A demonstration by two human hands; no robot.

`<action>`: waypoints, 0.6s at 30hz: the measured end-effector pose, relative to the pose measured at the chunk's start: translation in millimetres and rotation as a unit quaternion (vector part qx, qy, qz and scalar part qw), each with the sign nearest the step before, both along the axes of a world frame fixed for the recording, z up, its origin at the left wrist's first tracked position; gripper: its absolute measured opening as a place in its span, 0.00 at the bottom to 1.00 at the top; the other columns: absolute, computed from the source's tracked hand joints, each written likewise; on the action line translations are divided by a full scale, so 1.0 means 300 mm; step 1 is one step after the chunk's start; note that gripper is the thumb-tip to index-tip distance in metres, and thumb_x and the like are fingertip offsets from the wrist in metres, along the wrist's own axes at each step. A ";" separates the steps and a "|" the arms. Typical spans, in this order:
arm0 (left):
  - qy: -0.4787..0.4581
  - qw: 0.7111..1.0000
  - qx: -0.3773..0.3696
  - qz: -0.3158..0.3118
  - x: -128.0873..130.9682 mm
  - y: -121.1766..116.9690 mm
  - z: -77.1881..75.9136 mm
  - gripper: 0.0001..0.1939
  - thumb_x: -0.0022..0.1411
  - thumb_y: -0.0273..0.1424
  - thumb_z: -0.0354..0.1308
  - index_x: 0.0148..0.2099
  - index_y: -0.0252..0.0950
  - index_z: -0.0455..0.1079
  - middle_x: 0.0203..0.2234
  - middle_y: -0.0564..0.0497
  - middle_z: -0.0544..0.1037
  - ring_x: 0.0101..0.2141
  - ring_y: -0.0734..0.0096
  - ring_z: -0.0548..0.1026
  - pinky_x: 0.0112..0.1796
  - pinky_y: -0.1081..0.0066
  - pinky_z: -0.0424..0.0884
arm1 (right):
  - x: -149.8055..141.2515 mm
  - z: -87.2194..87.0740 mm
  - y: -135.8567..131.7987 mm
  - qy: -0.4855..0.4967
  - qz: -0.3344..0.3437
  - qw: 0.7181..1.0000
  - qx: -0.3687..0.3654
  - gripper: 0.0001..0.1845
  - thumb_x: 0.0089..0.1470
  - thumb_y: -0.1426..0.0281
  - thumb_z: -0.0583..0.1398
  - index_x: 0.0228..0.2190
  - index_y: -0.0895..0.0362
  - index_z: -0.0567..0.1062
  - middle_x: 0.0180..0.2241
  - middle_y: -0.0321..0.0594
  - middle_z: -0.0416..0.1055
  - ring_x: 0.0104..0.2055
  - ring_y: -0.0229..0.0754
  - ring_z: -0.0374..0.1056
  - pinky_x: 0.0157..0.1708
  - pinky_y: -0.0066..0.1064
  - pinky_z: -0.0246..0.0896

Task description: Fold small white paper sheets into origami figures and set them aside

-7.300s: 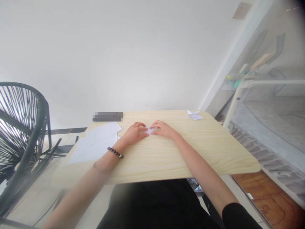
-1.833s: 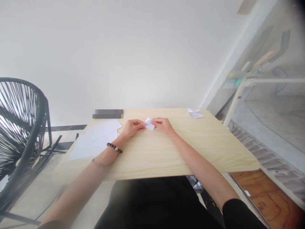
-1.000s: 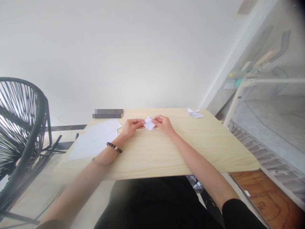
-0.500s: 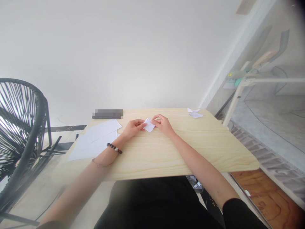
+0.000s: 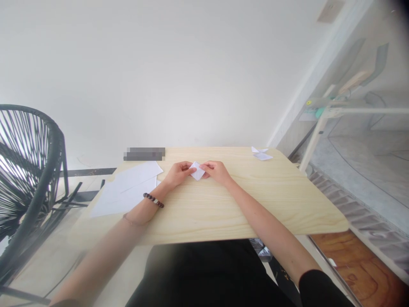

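Note:
A small folded piece of white paper (image 5: 197,172), diamond-shaped as I see it, is held between my two hands over the middle of the table. My left hand (image 5: 179,174) pinches its left corner, thumb on top and fingers behind. On the right side, my right hand (image 5: 217,171) grips the paper with the thumb on its face and the fingers curled behind. Part of the paper's back and the fingertips behind it are hidden.
White paper sheets (image 5: 128,187) lie overlapping on the table (image 5: 255,200) at the left. Behind them is a blurred-out dark object (image 5: 144,154). Folded white paper (image 5: 262,156) sits at the back right. A black woven chair (image 5: 47,140) stands left; a white metal frame (image 5: 315,140) stands right.
My right hand has lowered slightly, its thumb now resting on the paper's face with the fingers more closed. The folded paper has shifted slightly left and turned more upright as a diamond.

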State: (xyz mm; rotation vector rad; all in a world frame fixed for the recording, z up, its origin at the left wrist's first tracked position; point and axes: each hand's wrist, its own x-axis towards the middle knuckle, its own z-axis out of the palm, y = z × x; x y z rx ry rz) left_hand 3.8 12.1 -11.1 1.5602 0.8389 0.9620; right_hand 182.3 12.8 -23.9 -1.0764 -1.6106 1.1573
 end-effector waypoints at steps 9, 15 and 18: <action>0.021 1.000 -0.004 0.018 0.005 -0.016 0.020 0.17 0.47 0.38 0.57 0.37 0.31 0.69 0.32 0.47 0.74 0.33 0.68 0.70 0.36 0.69 0.64 | -0.009 0.025 -0.022 -0.030 -0.002 0.998 0.058 0.17 0.44 0.58 0.55 0.26 0.60 0.71 0.20 0.36 0.69 0.21 0.34 0.66 0.21 0.26 0.65; 0.012 0.999 -0.025 0.021 0.007 -0.003 0.016 0.19 0.46 0.40 0.58 0.36 0.30 0.69 0.30 0.47 0.74 0.31 0.68 0.71 0.35 0.68 0.64 | -0.016 0.022 -0.021 -0.013 0.008 0.999 0.033 0.17 0.44 0.57 0.55 0.26 0.59 0.70 0.19 0.36 0.69 0.21 0.35 0.66 0.22 0.26 0.65; 0.002 0.999 -0.031 0.016 0.007 -0.001 0.014 0.19 0.45 0.40 0.58 0.36 0.30 0.70 0.30 0.47 0.75 0.31 0.68 0.71 0.36 0.68 0.65 | -0.011 0.015 -0.016 -0.011 0.009 1.000 0.005 0.19 0.43 0.55 0.54 0.27 0.60 0.69 0.17 0.36 0.68 0.18 0.34 0.65 0.19 0.25 0.63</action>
